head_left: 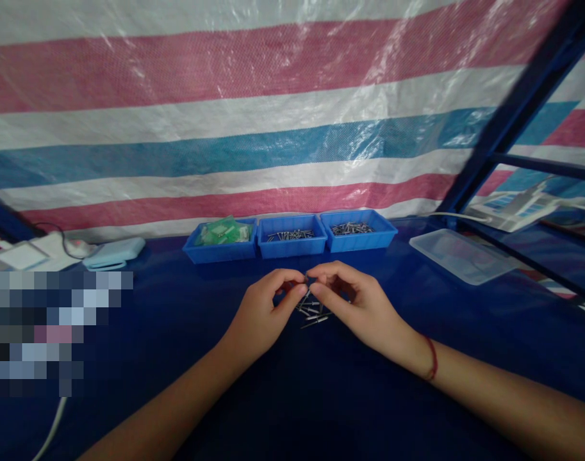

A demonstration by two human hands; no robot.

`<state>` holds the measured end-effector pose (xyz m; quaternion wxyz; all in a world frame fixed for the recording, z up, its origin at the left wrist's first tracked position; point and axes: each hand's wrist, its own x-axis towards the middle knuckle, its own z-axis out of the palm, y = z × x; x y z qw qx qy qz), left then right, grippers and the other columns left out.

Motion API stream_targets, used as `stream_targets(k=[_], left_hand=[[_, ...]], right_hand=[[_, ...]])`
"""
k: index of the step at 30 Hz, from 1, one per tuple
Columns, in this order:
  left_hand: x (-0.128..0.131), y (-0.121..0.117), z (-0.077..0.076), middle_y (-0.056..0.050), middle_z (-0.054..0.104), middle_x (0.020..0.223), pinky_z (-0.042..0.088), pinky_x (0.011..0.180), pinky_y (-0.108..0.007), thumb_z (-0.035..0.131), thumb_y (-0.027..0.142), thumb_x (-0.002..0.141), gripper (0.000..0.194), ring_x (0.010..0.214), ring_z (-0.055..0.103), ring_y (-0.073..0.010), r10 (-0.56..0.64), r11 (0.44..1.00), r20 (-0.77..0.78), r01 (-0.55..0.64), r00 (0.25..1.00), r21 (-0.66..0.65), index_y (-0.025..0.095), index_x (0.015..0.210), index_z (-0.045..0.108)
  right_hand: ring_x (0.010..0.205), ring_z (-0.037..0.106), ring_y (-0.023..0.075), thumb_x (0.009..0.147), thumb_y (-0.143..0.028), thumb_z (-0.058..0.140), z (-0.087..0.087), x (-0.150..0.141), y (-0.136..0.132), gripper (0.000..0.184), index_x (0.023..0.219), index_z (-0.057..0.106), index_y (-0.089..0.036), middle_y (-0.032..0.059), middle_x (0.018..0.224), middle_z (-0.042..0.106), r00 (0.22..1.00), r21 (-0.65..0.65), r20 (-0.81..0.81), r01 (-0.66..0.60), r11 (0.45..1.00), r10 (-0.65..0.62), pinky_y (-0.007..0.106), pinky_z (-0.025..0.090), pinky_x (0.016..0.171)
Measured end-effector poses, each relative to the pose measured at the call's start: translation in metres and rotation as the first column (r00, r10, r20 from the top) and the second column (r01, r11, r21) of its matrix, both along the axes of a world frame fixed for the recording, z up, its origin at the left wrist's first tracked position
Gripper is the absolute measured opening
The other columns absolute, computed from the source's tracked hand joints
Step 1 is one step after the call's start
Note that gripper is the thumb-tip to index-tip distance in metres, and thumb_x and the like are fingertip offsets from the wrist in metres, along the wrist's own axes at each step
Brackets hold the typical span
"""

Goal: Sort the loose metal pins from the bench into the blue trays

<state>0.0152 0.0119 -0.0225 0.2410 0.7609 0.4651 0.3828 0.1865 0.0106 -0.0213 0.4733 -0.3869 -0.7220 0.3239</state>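
Note:
My left hand point(268, 307) is closed, its thumb and forefinger pinched together over the middle of the table. Opposite it, my right hand point(357, 298) is pinched too, with a red cord round the wrist. The fingertips of both hands nearly meet around a small, dark metallic bit, mostly hidden, whose kind I cannot make out. Just below and behind the fingers lies a loose pile of blind rivets point(315, 314) with long thin stems, partly covered by my right hand.
Along the back stand three blue bins: one with green packets point(225, 232), one with rivets point(292, 235), one with small metal pieces point(352, 228). A translucent lid point(465, 256) lies right. A light-blue case point(113, 253) and a white cable point(54, 426) are left.

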Motion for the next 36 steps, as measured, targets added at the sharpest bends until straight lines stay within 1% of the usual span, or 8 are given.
stream_targets(k=[2,7,15,20,25,28,32,36], left_hand=[[0.0014,-0.0015,-0.0004,-0.001,0.067,0.089,0.047,0.077,-0.028,0.053,0.024,0.086,0.011,0.081,0.062,-0.0157,-0.021,0.999,0.007,0.021,1.000,-0.023,0.020,0.091,0.062],[0.0050,-0.0046,-0.0026,0.000,0.066,0.085,0.046,0.075,-0.027,0.052,0.025,0.087,0.012,0.079,0.061,-0.0150,-0.055,0.997,0.021,0.056,0.998,-0.058,0.020,0.090,0.062],[0.0052,-0.0047,-0.0011,-0.001,0.066,0.090,0.045,0.076,-0.027,0.052,0.024,0.087,0.012,0.082,0.060,-0.0151,-0.081,0.996,0.033,0.083,0.996,-0.043,0.021,0.094,0.061],[0.0040,-0.0047,-0.0038,-0.001,0.067,0.092,0.045,0.078,-0.028,0.048,0.025,0.089,0.015,0.085,0.061,-0.0152,-0.090,0.993,0.035,0.092,0.995,-0.072,0.021,0.096,0.061],[0.0043,-0.0051,-0.0039,-0.001,0.067,0.096,0.045,0.080,-0.028,0.048,0.025,0.089,0.017,0.088,0.061,-0.0157,-0.098,0.992,0.046,0.101,0.994,-0.080,0.021,0.100,0.060],[0.0045,-0.0045,-0.0035,-0.002,0.067,0.094,0.045,0.081,-0.029,0.048,0.025,0.089,0.015,0.087,0.061,-0.0162,-0.113,0.991,0.027,0.115,0.993,-0.071,0.020,0.097,0.060],[0.0049,-0.0031,-0.0031,-0.001,0.066,0.092,0.045,0.080,-0.029,0.051,0.024,0.087,0.012,0.086,0.060,-0.0155,-0.073,0.996,0.018,0.073,0.997,-0.041,0.020,0.093,0.060],[0.0054,-0.0031,-0.0011,0.000,0.065,0.086,0.045,0.078,-0.029,0.054,0.021,0.084,0.005,0.082,0.060,-0.0152,-0.001,1.000,0.028,0.001,1.000,0.004,0.020,0.087,0.058]], right_hand=[[0.069,0.057,0.0133,0.082,-0.029,0.058,0.0000,-0.0004,0.0001,0.017,0.096,0.063,-0.021,0.0017,0.079,0.061,1.000,-0.015,-0.029,-0.005,1.000,0.005,0.027,0.048,0.061],[0.078,0.061,0.0161,0.083,-0.027,0.058,0.0021,0.0004,0.0013,0.012,0.089,0.067,-0.021,0.0044,0.087,0.064,0.999,-0.027,-0.035,-0.024,0.999,0.023,0.032,0.050,0.070],[0.076,0.061,0.0161,0.082,-0.027,0.059,0.0012,0.0009,0.0000,0.011,0.085,0.068,-0.020,0.0038,0.083,0.065,0.997,-0.045,-0.078,-0.029,0.999,0.026,0.033,0.051,0.070],[0.077,0.061,0.0168,0.081,-0.027,0.060,0.0018,-0.0008,0.0005,0.012,0.086,0.068,-0.020,0.0046,0.084,0.065,0.997,-0.058,-0.067,-0.038,0.998,0.034,0.033,0.050,0.068],[0.076,0.061,0.0167,0.081,-0.027,0.060,0.0004,-0.0007,0.0007,0.011,0.084,0.068,-0.021,0.0039,0.082,0.065,0.997,-0.042,-0.070,-0.031,0.999,0.028,0.033,0.050,0.068],[0.077,0.061,0.0170,0.082,-0.027,0.059,0.0004,-0.0007,0.0003,0.012,0.086,0.068,-0.020,0.0043,0.083,0.064,0.997,-0.031,-0.064,-0.034,0.999,0.032,0.033,0.050,0.068],[0.077,0.060,0.0167,0.083,-0.027,0.058,0.0015,-0.0012,0.0003,0.013,0.087,0.068,-0.020,0.0046,0.083,0.064,0.998,-0.040,-0.048,-0.033,0.999,0.031,0.033,0.049,0.068],[0.072,0.059,0.0154,0.084,-0.029,0.056,-0.0004,-0.0006,0.0021,0.014,0.087,0.066,-0.020,0.0039,0.081,0.063,1.000,-0.052,-0.023,-0.017,0.999,0.015,0.030,0.049,0.063]])
